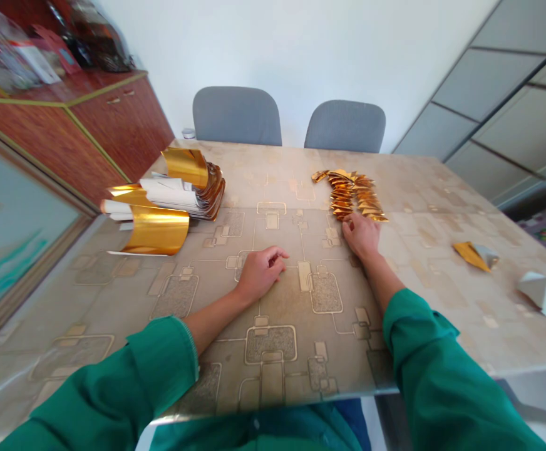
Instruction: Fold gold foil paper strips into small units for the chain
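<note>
Just past my right fingers, a curved chain of folded gold foil pieces lies on the beige patterned table; those fingers touch its lower end, open and empty, while my left fingers rest loosely curled, holding nothing.

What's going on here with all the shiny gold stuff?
A person in green sleeves is at a patterned table, holding nothing. The right grip rests at the end of a curved chain of folded gold foil pieces, and the left grip lies curled on the table nearby. Off to the left is a pile of gold and white paper strips, and a loose folded gold piece lies to the right.
</note>
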Available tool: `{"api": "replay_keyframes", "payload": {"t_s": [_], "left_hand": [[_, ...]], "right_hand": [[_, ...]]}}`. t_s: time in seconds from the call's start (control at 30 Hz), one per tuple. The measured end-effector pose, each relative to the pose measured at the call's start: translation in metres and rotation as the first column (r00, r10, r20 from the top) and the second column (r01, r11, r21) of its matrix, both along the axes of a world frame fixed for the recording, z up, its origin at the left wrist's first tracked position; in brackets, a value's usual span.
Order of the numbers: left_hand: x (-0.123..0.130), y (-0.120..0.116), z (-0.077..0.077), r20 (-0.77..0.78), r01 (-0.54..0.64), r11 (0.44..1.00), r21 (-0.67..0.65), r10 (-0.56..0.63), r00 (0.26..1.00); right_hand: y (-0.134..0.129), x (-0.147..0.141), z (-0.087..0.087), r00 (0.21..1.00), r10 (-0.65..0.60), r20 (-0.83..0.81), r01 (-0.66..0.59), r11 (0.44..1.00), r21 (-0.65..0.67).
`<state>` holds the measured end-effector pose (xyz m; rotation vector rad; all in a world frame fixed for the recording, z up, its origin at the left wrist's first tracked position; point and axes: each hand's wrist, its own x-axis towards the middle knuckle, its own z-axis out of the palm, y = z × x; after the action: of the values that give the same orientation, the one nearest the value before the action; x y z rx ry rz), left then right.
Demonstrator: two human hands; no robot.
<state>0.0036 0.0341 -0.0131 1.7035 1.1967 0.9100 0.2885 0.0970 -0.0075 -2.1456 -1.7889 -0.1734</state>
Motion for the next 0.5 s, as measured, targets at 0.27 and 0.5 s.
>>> {"api": "replay_keyframes", "payload": {"t_s": [0.27,0.5], "left_hand": [[0.0,0.003,-0.007,0.012,0.01,0.999,0.038,-0.011,1.0],[-0.004,0.004,-0.001,0.014,0.023,0.991,0.134,-0.025,1.0]], "right_hand": [[-0.025,-0.009,0.017,0.992,-0.042,-0.118,0.052,0.995,0.083],[-0.071,-0.075,0.025,0.796,0.24,-0.556,-0.097,0.957,0.274]]}}
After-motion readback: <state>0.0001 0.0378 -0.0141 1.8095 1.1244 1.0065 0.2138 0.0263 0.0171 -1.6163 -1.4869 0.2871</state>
